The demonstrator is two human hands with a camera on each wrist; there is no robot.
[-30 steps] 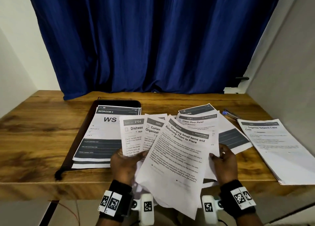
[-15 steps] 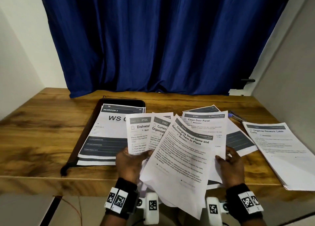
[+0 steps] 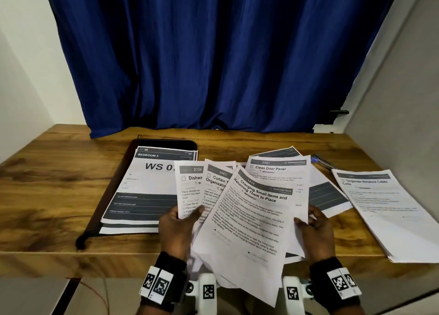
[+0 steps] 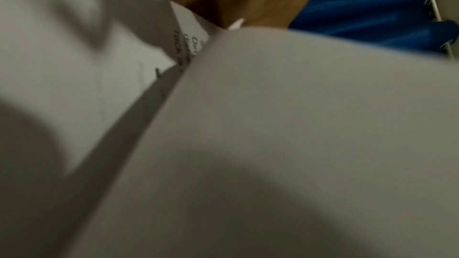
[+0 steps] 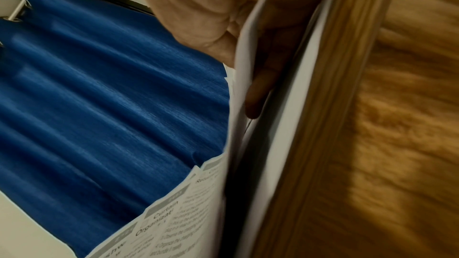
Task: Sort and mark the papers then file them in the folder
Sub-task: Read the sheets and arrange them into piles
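The left hand (image 3: pixel 177 229) pinches a fan of printed sheets (image 3: pixel 251 210) by its left edge, thumb on top; the right hand (image 3: pixel 313 234) grips the fan's right edge, held just above the near edge of the wooden table (image 3: pixel 47 196). Sorting looks only partly done: some sheets already lie on the open black folder (image 3: pixel 107 203), another pile (image 3: pixel 389 210) sits to the right, and a pen (image 3: pixel 324 162) lies untouched behind. Marking and filing appear to remain.

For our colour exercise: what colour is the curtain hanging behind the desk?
Deep blue, plain with vertical folds: the curtain shows best in the head view.
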